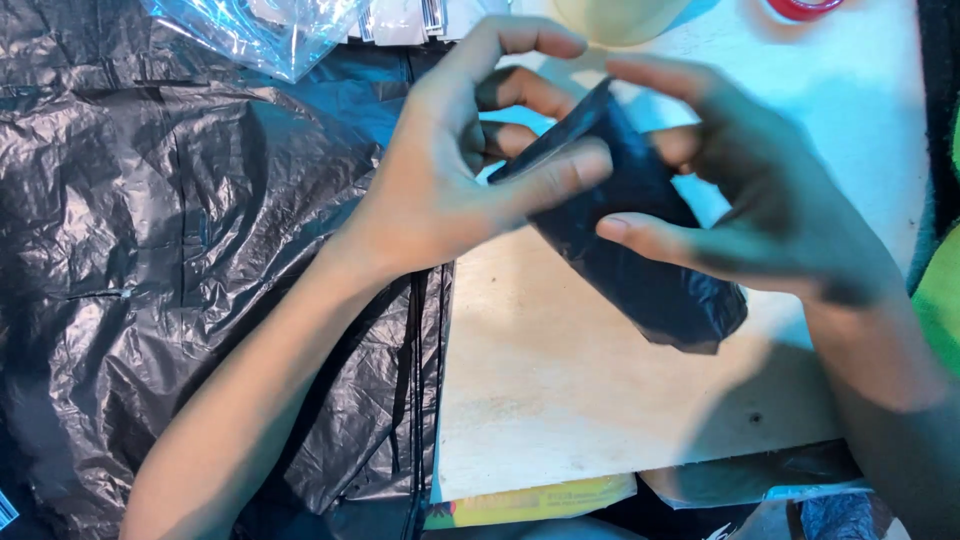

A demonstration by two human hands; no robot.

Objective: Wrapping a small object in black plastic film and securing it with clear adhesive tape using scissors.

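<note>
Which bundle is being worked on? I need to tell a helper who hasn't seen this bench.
Start at the pale board. Above it, the left hand and right hand hold a small black parcel: tightly wrapped, unlike the loose black sheets beside it.

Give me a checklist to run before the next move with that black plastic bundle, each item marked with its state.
1. Left hand grips the black plastic bundle, thumb pressed on its upper end: ok.
2. Right hand supports the bundle from the other side: ok.
3. Bundle lifted off the wooden board: cannot tell.
4. Bare board below the hands for setting it down: ok.
5. Black plastic sheet lying flat beside the board: not ok, it is crumpled.
6. Bundle's lower end closed: cannot tell.
</note>
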